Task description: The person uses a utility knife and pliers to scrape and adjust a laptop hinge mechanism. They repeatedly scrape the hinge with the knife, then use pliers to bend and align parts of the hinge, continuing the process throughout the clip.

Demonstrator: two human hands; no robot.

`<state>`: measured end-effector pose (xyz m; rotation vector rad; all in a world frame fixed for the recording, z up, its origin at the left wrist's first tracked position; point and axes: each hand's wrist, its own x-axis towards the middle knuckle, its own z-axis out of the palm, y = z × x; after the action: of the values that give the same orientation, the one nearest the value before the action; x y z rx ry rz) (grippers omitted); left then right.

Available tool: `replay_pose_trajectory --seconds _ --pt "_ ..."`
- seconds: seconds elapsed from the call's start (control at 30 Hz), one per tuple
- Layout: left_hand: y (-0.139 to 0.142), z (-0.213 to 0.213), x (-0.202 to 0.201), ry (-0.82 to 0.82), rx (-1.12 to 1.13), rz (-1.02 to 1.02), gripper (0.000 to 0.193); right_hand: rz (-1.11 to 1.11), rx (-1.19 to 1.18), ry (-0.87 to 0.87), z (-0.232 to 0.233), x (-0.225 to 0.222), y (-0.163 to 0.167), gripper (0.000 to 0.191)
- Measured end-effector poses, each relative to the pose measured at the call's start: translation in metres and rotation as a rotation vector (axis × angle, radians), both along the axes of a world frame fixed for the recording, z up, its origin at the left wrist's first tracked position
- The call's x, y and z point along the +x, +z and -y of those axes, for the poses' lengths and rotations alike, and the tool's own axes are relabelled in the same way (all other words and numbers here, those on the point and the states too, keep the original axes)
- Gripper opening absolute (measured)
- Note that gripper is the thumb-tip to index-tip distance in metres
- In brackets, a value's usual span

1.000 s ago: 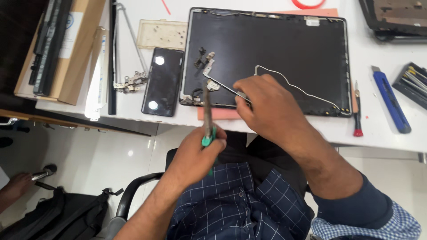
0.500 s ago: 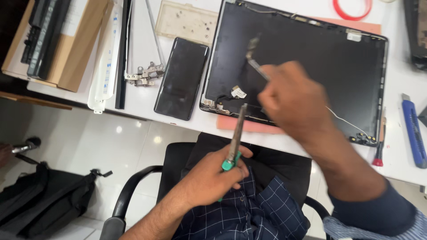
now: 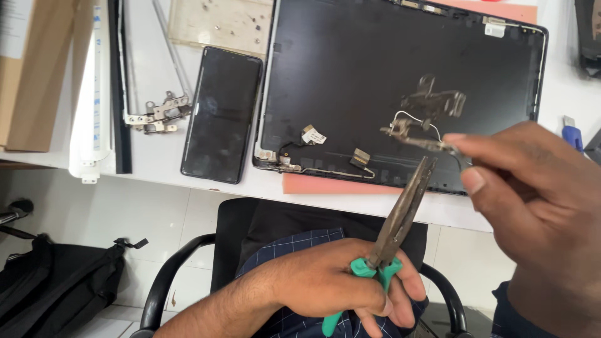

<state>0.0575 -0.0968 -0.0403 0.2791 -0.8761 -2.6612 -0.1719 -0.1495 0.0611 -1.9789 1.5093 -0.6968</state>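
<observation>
head view | our left hand (image 3: 325,285) fingers wrapped round pliers (image 3: 391,235) handles | right hand (image 3: 532,206) fingers pinching metal hinge (image 3: 426,143) | hinge light, stiff, thin — we'd grip at fingertip end

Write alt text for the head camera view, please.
The left hand grips green-handled pliers whose tip meets a metal hinge bracket pinched in the right hand, above a black laptop lid beside a dark phone.

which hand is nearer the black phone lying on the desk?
Left. The left hand holds the pliers below the desk edge, right of the phone. The right hand is farther right, holding a metal hinge.
</observation>
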Motion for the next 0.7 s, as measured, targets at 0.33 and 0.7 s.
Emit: replay_pose_trajectory --seconds 0.33,0.7 --pt "-0.013 0.005 -0.002 -0.146 -0.056 -0.054 0.032 0.075 0.128 0.054 -0.001 -0.045 -0.019 0.030" --pt "-0.003 0.016 0.007 -0.128 -0.071 0.124 0.031 -0.080 0.178 0.113 0.006 -0.062 -0.022 0.033"
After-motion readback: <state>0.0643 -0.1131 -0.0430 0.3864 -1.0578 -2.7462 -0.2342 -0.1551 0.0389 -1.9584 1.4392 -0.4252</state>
